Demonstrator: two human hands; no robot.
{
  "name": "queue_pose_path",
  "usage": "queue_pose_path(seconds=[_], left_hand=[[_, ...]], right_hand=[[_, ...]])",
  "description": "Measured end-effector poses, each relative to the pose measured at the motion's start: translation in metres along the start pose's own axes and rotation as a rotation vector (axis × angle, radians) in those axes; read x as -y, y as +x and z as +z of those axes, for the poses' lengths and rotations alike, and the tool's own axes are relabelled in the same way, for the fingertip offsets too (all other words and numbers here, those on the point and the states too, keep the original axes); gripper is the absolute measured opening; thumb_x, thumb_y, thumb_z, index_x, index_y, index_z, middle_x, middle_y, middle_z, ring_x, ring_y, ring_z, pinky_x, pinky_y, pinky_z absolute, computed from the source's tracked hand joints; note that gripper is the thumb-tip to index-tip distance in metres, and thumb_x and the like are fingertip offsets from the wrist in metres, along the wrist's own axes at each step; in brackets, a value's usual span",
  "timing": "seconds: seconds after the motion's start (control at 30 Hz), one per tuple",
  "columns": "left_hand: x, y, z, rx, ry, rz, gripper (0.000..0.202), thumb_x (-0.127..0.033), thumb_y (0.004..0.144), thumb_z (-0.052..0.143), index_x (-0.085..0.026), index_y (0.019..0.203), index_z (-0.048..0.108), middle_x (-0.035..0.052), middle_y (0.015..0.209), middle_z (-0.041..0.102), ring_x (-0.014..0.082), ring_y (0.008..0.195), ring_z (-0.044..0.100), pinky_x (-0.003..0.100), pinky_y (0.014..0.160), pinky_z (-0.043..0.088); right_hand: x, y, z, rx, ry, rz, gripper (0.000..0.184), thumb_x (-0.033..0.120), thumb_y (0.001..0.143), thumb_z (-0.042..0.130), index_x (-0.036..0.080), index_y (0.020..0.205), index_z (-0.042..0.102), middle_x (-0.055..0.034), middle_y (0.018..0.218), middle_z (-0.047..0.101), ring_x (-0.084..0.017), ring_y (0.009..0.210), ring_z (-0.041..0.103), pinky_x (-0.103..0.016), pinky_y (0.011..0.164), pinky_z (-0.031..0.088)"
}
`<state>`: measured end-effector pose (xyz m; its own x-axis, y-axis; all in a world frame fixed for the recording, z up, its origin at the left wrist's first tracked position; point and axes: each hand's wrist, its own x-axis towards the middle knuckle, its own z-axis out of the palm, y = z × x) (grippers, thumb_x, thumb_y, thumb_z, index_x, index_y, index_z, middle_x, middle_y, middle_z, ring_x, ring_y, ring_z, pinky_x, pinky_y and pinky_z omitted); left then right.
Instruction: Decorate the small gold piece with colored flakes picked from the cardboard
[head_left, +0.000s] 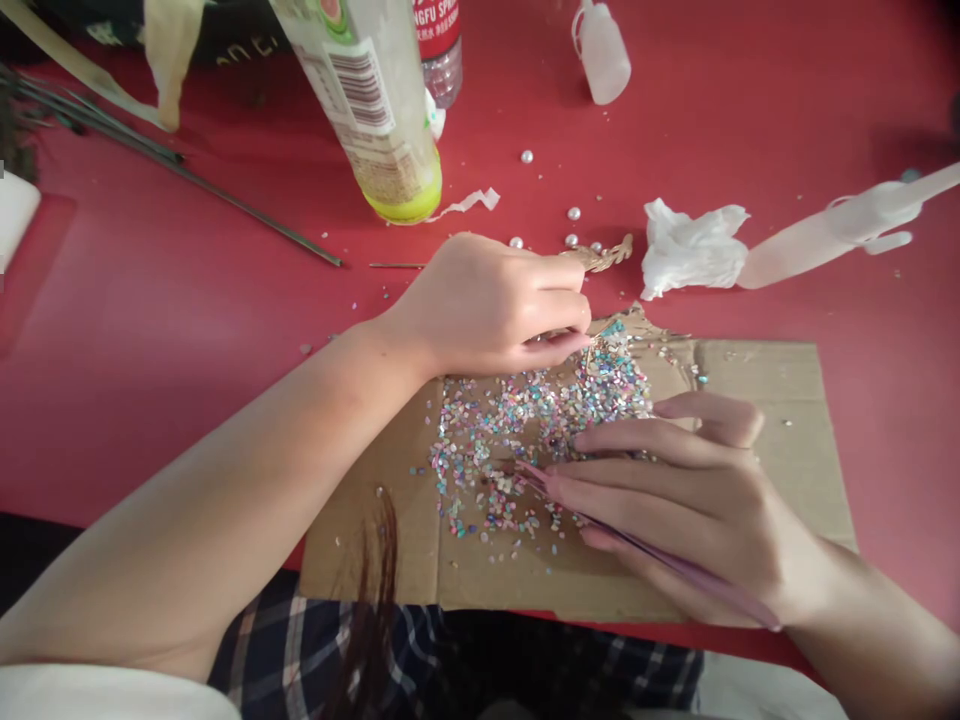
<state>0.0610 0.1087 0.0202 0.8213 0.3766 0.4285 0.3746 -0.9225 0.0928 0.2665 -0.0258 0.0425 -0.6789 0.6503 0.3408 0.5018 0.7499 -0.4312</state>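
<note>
My left hand [502, 300] is closed in a pinch above the cardboard's far edge, its fingertips beside the chips; a thin gold-coloured bit shows there, mostly hidden. Just past its knuckles is a gold leaf-shaped ornament [611, 255]; I cannot tell whether the hand touches it. In my right hand [705, 490] are purple tweezers [675, 565], gripped between thumb and fingers, their tips pointing left into the chips. Many small multicoloured shiny chips [517, 400] lie scattered over the brown cardboard sheet [772, 400].
Several pearl beads [574, 214] lie beyond my left hand. A large bottle with a yellow-green end [401, 200] and a red-labelled bottle [442, 70] stand behind. Crumpled tissue [690, 250], a squeeze bottle [817, 235], a small white bottle [605, 60] and a thin rod [262, 215] are on the red table.
</note>
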Motion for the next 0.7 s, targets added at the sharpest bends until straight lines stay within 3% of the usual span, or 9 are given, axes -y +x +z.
queue_pose_path(seconds=[0.17,0.33,0.43,0.53,0.7], left_hand=[[0.0003,-0.0009,0.0005,0.004,-0.024,-0.011,0.033,-0.036,0.1,0.045,-0.024,0.088,0.073,0.0015,0.089,0.074,0.0133,0.069,0.067,0.031,0.054,0.035],[0.0007,-0.0013,0.0008,0.013,-0.048,-0.024,0.036,-0.039,0.102,0.043,-0.024,0.091,0.073,0.0022,0.09,0.073,0.0131,0.071,0.066,0.031,0.057,0.035],[0.0004,-0.001,0.0018,0.019,-0.026,-0.034,0.038,-0.04,0.103,0.041,-0.023,0.094,0.074,0.0024,0.091,0.073,0.013,0.071,0.067,0.03,0.057,0.034],[0.0003,-0.0014,0.0034,0.018,-0.014,-0.049,0.039,-0.041,0.103,0.041,-0.023,0.095,0.075,0.0019,0.091,0.073,0.013,0.071,0.067,0.03,0.056,0.032],[0.0017,-0.0025,0.006,0.01,-0.065,-0.099,0.038,-0.043,0.102,0.043,-0.024,0.095,0.075,0.0008,0.092,0.073,0.013,0.073,0.066,0.029,0.057,0.034]], right_hand=[[-0.0021,0.0015,-0.0011,-0.085,-0.185,0.105,0.022,0.02,0.099,0.059,0.02,0.119,0.067,-0.0015,0.102,0.08,-0.02,0.095,0.072,-0.041,0.088,0.037],[-0.0012,0.0026,0.0036,0.025,-0.132,0.05,0.026,0.022,0.102,0.055,0.02,0.125,0.065,0.0004,0.117,0.077,-0.021,0.108,0.069,-0.043,0.1,0.031],[0.0007,0.0027,0.0029,0.062,-0.038,-0.007,0.024,0.025,0.103,0.052,0.022,0.122,0.067,0.0041,0.115,0.077,-0.02,0.107,0.069,-0.045,0.104,0.027],[0.0004,0.0022,-0.001,-0.02,-0.066,0.012,0.021,0.021,0.101,0.054,0.02,0.117,0.069,0.0016,0.103,0.08,-0.02,0.098,0.072,-0.045,0.098,0.033],[-0.0057,0.0,-0.0051,-0.192,-0.262,0.167,0.021,0.013,0.093,0.063,0.02,0.113,0.068,-0.0034,0.09,0.08,-0.022,0.087,0.073,-0.044,0.084,0.04]])
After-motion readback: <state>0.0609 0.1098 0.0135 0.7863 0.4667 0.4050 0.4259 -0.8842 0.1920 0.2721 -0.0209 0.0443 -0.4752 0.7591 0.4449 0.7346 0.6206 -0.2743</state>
